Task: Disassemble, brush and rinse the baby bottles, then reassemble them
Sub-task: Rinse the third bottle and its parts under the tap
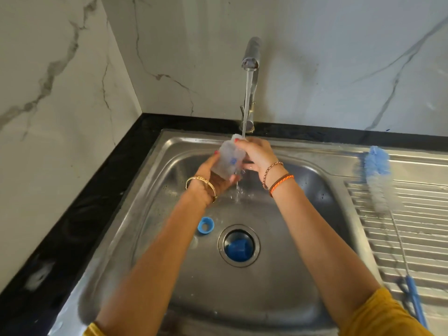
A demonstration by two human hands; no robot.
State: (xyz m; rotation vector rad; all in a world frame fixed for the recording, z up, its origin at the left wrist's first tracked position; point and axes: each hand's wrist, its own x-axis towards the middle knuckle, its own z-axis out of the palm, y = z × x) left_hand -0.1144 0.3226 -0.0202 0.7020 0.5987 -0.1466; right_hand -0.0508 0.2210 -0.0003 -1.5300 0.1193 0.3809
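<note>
Clear bottle (pixel 228 158) gripped by both hands' fingers (pixel 244 144) above basin (pixel 184 170) rim.

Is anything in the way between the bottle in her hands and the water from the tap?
Nothing visible. The left hand and right hand grip the clear bottle right under the tap, and the stream lands at its top.

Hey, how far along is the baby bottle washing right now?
Disassembly looks done: a blue ring lies in the sink and a blue cap sits in the drain. The bottle brush rests on the drainboard. In hand: the left hand and right hand hold the clear bottle under the running tap, rinsing it. Left: probably rinsing the blue parts, then reassembly.
</note>
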